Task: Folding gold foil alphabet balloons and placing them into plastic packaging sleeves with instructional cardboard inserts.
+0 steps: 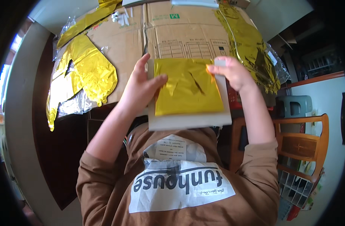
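Observation:
A flat square of shiny gold foil [187, 90], creased in the middle, lies on a larger pale grey board [189, 122] in front of my chest. My left hand [144, 84] grips the left edge, thumb over the foil and the other fingers mostly hidden behind the board. At the upper right, my right hand [232, 73] pinches the foil's corner beside the board's edge. Something orange shows at those fingertips, too small to make out. The board's lower edge is slightly blurred.
Flattened cardboard [133, 35] covers the table. Crumpled gold foil sheet [85, 69] hangs over its left edge, and a long foil sheet [247, 41] lies along the right. Thin clear sticks [123, 18] lie at the far left. A wooden chair [300, 141] stands at right.

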The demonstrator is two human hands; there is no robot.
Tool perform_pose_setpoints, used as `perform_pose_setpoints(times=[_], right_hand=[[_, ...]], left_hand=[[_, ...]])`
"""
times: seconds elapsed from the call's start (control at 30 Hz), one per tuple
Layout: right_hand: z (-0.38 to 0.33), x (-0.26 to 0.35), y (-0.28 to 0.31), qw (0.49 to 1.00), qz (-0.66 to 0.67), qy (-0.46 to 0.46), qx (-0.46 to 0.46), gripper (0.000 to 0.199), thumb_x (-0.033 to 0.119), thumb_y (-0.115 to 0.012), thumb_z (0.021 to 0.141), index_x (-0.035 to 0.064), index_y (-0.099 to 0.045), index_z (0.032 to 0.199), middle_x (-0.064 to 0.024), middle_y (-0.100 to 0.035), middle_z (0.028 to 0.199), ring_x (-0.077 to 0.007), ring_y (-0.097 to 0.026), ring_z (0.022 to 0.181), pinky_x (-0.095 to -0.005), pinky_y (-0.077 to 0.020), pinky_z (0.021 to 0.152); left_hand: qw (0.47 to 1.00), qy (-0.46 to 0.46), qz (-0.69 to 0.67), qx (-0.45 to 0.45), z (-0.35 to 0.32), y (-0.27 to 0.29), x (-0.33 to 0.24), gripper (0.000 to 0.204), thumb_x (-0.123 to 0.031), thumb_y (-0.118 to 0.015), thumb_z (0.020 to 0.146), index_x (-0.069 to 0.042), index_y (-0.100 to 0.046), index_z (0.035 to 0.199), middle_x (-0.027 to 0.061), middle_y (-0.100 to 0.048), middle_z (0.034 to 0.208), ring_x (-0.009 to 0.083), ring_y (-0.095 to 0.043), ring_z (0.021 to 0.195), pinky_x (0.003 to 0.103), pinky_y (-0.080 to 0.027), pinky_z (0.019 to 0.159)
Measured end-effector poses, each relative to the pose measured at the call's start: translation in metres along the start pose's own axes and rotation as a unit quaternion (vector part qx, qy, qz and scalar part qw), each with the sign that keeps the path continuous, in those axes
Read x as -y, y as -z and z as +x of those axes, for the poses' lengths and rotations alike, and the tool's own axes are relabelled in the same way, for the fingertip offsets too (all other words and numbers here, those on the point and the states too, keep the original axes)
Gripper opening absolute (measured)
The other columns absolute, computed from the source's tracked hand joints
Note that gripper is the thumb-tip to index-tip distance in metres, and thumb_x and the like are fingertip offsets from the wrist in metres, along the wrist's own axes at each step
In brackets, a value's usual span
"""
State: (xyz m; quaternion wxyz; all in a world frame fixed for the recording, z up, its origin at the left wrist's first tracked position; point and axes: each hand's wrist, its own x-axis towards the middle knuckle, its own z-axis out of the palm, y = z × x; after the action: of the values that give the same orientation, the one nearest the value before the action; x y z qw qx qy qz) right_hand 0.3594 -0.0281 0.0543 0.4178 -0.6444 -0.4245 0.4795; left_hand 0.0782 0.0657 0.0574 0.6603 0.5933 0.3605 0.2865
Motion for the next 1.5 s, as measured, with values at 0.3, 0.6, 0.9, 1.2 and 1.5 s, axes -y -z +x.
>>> perform_pose_setpoints(times=[0.3, 0.6, 0.9, 1.2, 1.5], right_hand=[[0.102, 0.01, 0.041, 0.995, -0.099, -0.029, 0.011, 0.019, 0.013, -0.079, 0.084, 0.0004, -0.069, 0.094, -0.0023, -0.07, 0.087, -0.0088, -0.061, 0.083, -0.0236, -0.0459, 0.078], [0.093, 0.023, 0.032, 0.972, -0.227, -0.052, -0.036, 0.029, 0.023, -0.08, 0.084, 0.0012, -0.068, 0.098, -0.0043, -0.066, 0.08, -0.0103, -0.059, 0.077, -0.0268, -0.047, 0.071], [0.038, 0.032, 0.003, 0.82, -0.51, 0.095, -0.24, 0.059, 0.036, -0.061, 0.097, 0.001, -0.045, 0.142, -0.0233, -0.048, 0.145, -0.0356, -0.049, 0.131, -0.0499, -0.035, 0.111], [0.035, -0.03, -0.035, 0.82, -0.517, 0.206, -0.134, 0.07, 0.048, -0.042, 0.103, -0.001, -0.031, 0.153, -0.0246, -0.026, 0.16, -0.0399, -0.023, 0.15, -0.0575, -0.0089, 0.122], [-0.03, -0.013, -0.014, 0.89, -0.286, 0.145, -0.324, 0.015, 0.018, -0.074, 0.087, 0.0042, -0.067, 0.086, -0.0088, -0.064, 0.081, -0.0275, -0.062, 0.077, -0.0384, -0.0495, 0.074]], left_hand=[[0.811, -0.123, 0.569, -0.062, 0.081, 0.019, 0.002, 0.071, -0.043, -0.064, 0.092, 0.003, -0.044, 0.143, 0.0232, -0.07, 0.095, 0.037, -0.069, 0.093, 0.047, -0.052, 0.088], [0.715, -0.344, 0.605, 0.059, 0.104, 0.001, 0.032, 0.089, -0.057, -0.056, 0.092, 0.006, -0.033, 0.15, 0.0271, -0.031, 0.157, 0.0429, -0.026, 0.148, 0.051, -0.019, 0.121], [0.727, -0.318, 0.605, 0.067, 0.101, -0.001, 0.04, 0.092, -0.061, -0.054, 0.092, 0.006, -0.031, 0.151, 0.0265, -0.026, 0.159, 0.0409, -0.021, 0.15, 0.05, -0.016, 0.122], [0.734, -0.321, 0.595, 0.065, 0.1, -0.007, 0.036, 0.087, -0.057, -0.057, 0.093, 0.003, -0.033, 0.152, 0.0278, -0.027, 0.158, 0.0426, -0.022, 0.149, 0.05, -0.017, 0.122], [0.757, -0.296, 0.578, 0.075, 0.099, -0.003, 0.033, 0.085, -0.056, -0.054, 0.095, -0.001, -0.029, 0.154, 0.025, -0.026, 0.16, 0.0406, -0.02, 0.15, 0.05, -0.016, 0.122]])
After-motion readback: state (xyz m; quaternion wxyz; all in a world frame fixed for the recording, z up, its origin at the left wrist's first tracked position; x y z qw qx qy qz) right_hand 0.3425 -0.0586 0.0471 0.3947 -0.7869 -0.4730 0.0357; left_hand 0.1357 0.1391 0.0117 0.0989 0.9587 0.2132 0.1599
